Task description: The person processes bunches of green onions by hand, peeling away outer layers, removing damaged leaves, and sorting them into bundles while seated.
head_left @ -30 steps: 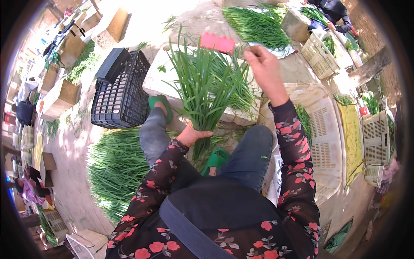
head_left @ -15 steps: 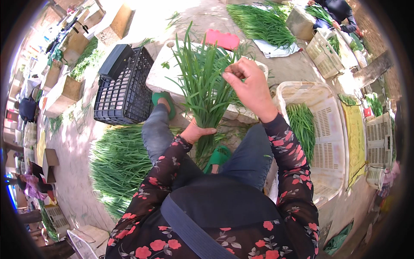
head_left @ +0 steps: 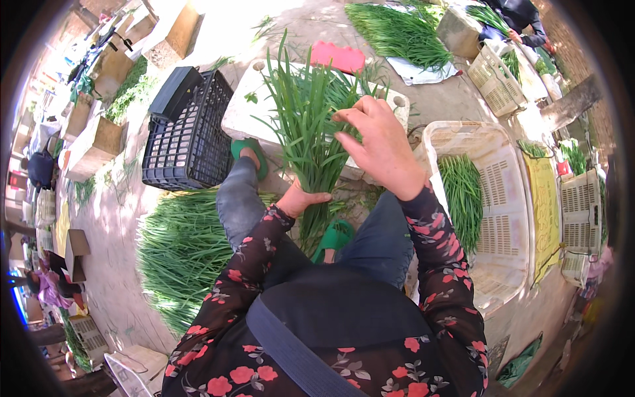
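Observation:
A fanned bunch of garlic chives (head_left: 307, 126) stands between my knees, leaf tips pointing away from me. My left hand (head_left: 299, 200) is closed round its lower stems, with the thumb across the front. My right hand (head_left: 387, 142) hovers at the right side of the leaves. Its thumb and forefinger are apart, and I see nothing held in them. Behind the bunch is a white foam block (head_left: 248, 106) with loose green leaves on it. A large pile of chives (head_left: 182, 251) lies on the ground by my left leg.
To my right stands a white plastic crate (head_left: 503, 218) with chives inside. A black crate (head_left: 182, 145) is at the left. Beyond the block are a red slab (head_left: 338, 57) and another chive heap (head_left: 397, 40). A person (head_left: 522, 20) sits at the far right.
My right hand has come slightly nearer to me, and its thumb and forefinger have spread apart. My left hand keeps its grip on the bunch.

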Demonstrator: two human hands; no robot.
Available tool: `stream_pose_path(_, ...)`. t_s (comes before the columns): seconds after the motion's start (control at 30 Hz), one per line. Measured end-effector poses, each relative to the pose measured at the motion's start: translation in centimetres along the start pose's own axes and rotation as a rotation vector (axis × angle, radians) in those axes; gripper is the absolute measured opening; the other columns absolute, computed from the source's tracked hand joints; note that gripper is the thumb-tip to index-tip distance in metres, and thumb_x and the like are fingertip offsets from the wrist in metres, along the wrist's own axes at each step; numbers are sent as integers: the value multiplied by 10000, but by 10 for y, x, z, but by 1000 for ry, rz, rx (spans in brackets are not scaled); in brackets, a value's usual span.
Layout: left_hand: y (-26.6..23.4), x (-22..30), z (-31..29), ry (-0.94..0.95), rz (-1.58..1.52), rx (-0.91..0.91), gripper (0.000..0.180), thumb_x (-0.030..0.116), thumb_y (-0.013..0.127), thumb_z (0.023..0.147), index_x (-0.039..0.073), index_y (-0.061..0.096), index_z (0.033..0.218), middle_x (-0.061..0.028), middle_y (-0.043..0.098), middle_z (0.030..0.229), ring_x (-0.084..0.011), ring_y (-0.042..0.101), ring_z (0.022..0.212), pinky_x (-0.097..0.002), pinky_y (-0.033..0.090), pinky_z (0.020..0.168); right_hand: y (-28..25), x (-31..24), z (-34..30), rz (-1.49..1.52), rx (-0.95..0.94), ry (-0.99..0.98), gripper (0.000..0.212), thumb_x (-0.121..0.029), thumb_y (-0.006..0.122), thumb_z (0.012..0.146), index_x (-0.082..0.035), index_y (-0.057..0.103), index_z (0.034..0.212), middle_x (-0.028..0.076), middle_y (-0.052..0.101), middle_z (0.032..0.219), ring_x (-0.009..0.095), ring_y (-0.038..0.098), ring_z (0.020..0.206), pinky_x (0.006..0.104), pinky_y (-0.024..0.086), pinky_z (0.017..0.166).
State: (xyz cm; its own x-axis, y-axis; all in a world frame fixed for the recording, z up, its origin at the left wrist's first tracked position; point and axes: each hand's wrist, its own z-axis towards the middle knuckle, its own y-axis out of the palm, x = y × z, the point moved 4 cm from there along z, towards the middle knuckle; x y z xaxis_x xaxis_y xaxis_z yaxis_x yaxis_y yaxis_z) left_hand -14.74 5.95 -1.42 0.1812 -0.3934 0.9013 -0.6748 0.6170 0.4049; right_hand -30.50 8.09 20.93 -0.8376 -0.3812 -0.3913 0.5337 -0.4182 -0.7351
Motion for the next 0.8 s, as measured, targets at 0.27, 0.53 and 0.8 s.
stream_pose_path(0.27,2,8,-3,-40,-35,-7,480,-68,740,740,52,586,1178,3,640,1039,-121,598,969,-288,489,855,23,39,-8,807,40,470,156,-154,744,792,-49,688,892,10,565,773,142,552,696,261,450,692)
stream_pose_path(0.53,1,-6,-1,-2,-7,-19,449,-22,724,771,44,578,1191,-28,649,1026,-149,617,924,-300,493,828,0,15,15,107,192,15,258,-162,716,756,-49,676,984,90,558,1140,289,484,1121,393,410,926)
stream_pose_path(0.8,1,-3,-1,-20,-12,-22,432,-24,717,772,45,587,1178,-22,653,1018,-145,618,923,-302,492,832,36,35,14,139,30,-8,239,-133,703,753,-37,689,971,112,611,1085,315,497,1134,401,402,967)
